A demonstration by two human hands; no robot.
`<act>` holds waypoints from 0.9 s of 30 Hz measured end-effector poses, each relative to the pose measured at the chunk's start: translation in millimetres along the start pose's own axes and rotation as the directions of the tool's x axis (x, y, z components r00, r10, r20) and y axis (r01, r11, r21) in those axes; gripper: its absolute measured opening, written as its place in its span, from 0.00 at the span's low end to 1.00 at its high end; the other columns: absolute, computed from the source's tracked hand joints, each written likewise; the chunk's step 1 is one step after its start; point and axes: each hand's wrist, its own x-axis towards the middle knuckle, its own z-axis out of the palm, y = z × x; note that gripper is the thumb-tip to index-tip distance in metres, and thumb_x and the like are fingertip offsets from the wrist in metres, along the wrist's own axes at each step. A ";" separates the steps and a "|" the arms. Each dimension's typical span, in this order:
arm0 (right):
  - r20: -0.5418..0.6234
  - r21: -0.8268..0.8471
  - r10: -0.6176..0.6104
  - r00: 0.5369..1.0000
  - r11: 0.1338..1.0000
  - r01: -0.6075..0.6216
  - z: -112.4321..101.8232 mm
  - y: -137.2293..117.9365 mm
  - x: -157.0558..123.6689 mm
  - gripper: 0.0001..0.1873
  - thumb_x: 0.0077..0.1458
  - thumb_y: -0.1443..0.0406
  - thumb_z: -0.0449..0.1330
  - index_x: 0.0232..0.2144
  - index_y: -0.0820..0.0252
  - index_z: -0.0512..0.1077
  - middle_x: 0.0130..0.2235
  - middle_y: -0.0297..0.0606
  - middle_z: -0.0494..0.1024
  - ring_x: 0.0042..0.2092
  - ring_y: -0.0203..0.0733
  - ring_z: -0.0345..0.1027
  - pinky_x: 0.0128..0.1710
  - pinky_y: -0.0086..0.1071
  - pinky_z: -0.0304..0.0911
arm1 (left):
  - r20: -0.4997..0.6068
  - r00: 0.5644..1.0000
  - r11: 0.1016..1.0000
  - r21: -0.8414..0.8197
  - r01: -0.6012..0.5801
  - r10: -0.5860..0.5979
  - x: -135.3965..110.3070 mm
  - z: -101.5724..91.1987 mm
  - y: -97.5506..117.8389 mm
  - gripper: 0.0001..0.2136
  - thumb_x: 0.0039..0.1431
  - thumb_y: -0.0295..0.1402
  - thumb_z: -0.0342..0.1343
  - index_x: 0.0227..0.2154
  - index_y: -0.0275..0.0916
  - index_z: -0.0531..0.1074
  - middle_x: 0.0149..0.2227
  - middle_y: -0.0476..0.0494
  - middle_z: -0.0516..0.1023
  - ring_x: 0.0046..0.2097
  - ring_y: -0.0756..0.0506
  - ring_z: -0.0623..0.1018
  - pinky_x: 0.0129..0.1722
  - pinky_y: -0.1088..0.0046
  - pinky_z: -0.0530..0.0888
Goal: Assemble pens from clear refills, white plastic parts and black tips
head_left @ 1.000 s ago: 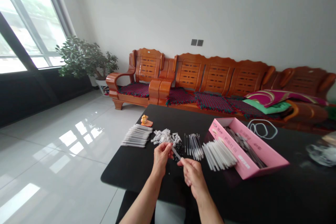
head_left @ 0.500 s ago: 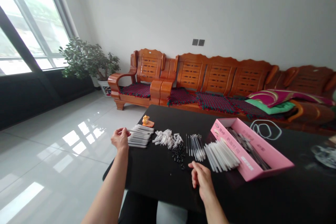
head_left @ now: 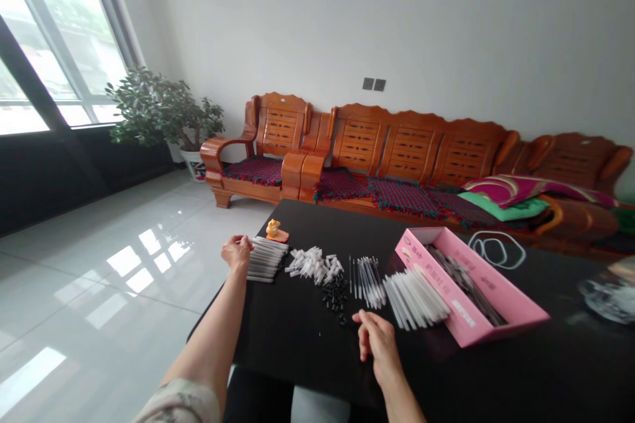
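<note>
My left hand [head_left: 237, 251] is at the left end of a row of grey-white pens [head_left: 268, 259], thumb and fingers pinched on the end of a pen at the far side of the row. My right hand [head_left: 376, 340] hovers over the near part of the table, fingers loosely bent, with nothing visible in it. Just beyond it lie thin pen refills [head_left: 368, 281] and small black caps [head_left: 335, 292]. Short white pieces [head_left: 313, 264] are heaped beside the caps. White tubes [head_left: 414, 297] lie side by side to the right of the refills.
A pink box [head_left: 466, 317] holding dark grey sticks stands right of the tubes on the black table [head_left: 288, 337]. A small orange figurine [head_left: 274, 228] sits at the table's far left. White cord loops [head_left: 496, 250] and a glass dish [head_left: 610, 291] are further right. A wooden sofa [head_left: 360, 142] stands behind.
My left hand has moved slightly right, closer in against the row of pens. The right hand keeps nearly the same pose. The whole view has shifted a little.
</note>
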 end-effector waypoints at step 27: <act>-0.165 -0.982 -0.249 0.954 0.137 -0.134 -67.5 -38.3 32.2 0.10 0.59 0.61 0.55 0.31 0.58 0.74 0.35 0.45 0.81 0.40 0.49 0.75 0.32 0.33 0.60 | 0.243 0.738 0.750 0.058 -0.659 0.629 -133.4 6.5 -31.0 0.12 0.61 0.35 0.48 0.36 0.40 0.76 0.35 0.44 0.81 0.37 0.44 0.79 0.41 0.70 0.72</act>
